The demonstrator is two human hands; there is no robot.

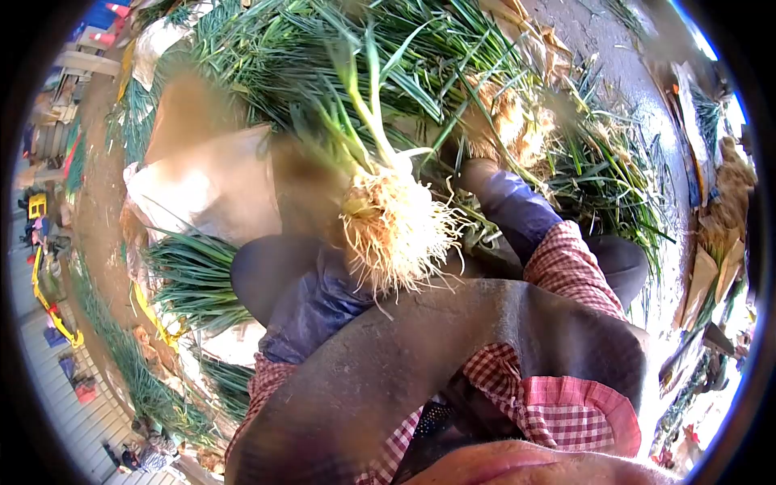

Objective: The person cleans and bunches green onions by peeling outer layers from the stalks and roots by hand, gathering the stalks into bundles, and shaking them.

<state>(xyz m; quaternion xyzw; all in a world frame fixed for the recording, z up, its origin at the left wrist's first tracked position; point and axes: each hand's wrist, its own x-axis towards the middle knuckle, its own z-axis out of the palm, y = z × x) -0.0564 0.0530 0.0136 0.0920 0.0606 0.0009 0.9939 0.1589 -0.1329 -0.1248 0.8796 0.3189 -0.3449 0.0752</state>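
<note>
A clump of green onions [386, 214] stands up in front of my lap, its pale roots toward me and its leaves pointing away. My left hand is hidden behind these roots. Only the blue sleeve cover [311, 311] of that arm shows, running in under the clump, which appears held up by it. My right hand [478, 171] reaches forward beside the roots of another green onion bunch [509, 121] on the pile. Its fingers are covered by leaves and shadow, so their grip does not show.
A large heap of green onions [275, 61] spreads ahead. A pale sack or sheet [202, 190] lies at the left, with a smaller bundle of green leaves [202, 271] beside my knee. Brown wrapping [699, 287] and more bundles lie far right. Smears blur parts of the view.
</note>
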